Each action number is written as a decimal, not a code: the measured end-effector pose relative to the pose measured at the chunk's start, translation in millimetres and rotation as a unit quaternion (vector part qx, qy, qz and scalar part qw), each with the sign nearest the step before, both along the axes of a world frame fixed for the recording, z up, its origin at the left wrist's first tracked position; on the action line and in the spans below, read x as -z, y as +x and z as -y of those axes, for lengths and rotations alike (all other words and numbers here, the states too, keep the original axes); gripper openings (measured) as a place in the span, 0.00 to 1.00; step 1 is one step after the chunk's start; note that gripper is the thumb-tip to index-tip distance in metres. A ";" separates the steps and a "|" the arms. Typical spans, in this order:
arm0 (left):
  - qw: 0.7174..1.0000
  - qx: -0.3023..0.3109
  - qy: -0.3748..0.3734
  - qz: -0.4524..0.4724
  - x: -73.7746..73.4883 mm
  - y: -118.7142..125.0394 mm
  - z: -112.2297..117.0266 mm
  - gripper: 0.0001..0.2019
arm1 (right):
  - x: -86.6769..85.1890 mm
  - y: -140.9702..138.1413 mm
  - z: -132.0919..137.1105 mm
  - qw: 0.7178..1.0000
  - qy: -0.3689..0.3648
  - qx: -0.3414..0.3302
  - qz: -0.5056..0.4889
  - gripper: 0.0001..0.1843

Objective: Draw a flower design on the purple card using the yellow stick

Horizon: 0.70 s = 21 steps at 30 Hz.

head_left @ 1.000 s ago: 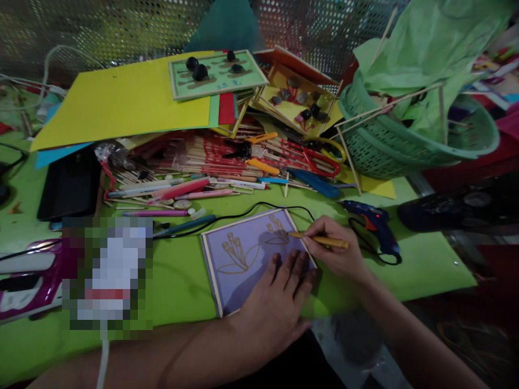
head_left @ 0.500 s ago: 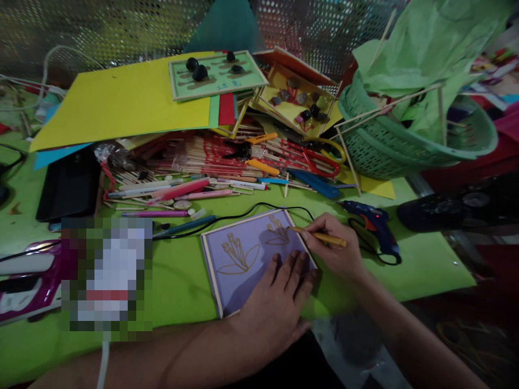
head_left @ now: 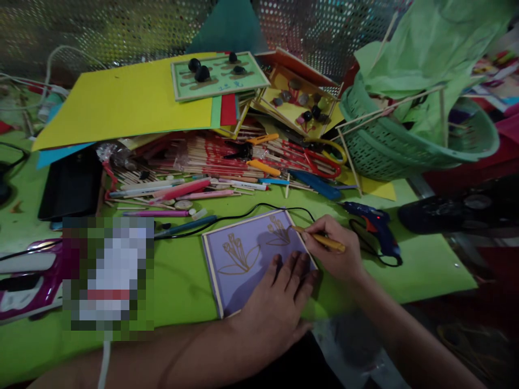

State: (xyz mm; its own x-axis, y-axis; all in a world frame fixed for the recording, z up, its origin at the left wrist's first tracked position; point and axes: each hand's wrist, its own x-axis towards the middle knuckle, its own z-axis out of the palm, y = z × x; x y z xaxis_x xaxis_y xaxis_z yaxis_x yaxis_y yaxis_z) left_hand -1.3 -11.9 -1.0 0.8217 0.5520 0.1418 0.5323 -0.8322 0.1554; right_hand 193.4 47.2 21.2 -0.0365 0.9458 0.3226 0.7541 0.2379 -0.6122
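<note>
A purple card (head_left: 243, 254) with a pale wooden frame lies on the green table (head_left: 182, 286); gold flower outlines are drawn on it. My left hand (head_left: 279, 302) lies flat on the card's near right corner, fingers stretched out. My right hand (head_left: 336, 254) pinches a yellow pen (head_left: 320, 237) whose tip touches the right-hand flower near the card's far right edge.
A blue glue gun (head_left: 375, 227) with a black cord lies just right of my right hand. Behind the card are pens, wooden sticks (head_left: 203, 156), red scissors (head_left: 320, 156) and yellow paper (head_left: 121, 102). A green basket (head_left: 405, 146) stands at the right, a black case (head_left: 68, 183) at the left.
The pen tip has shifted slightly along the right-hand flower. My left hand has stayed flat on the card.
</note>
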 end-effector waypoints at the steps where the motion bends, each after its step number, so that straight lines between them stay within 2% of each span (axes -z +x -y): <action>1: 1.000 0.001 0.000 -0.002 0.2 0.2 0.0 0.42 | -0.2 -0.1 0.1 1.000 0.001 0.001 0.005 0.05; 18: 1.000 0.004 0.001 -0.001 3.5 1.4 0.4 0.41 | 0.7 -5.8 9.1 0.990 0.053 -0.072 0.105 0.05; 21: 1.000 0.002 0.003 -0.001 3.7 0.9 0.5 0.42 | -1.8 -5.3 10.5 0.991 0.063 -0.065 0.099 0.05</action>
State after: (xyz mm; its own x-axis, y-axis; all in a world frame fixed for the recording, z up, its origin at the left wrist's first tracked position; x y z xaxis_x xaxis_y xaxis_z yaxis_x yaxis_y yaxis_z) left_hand -0.4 -12.4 -4.7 0.8242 0.5476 0.1441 0.5290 -0.8354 0.1490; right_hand 188.1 36.6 23.0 -0.2297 0.8813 0.4129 0.8143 0.4064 -0.4145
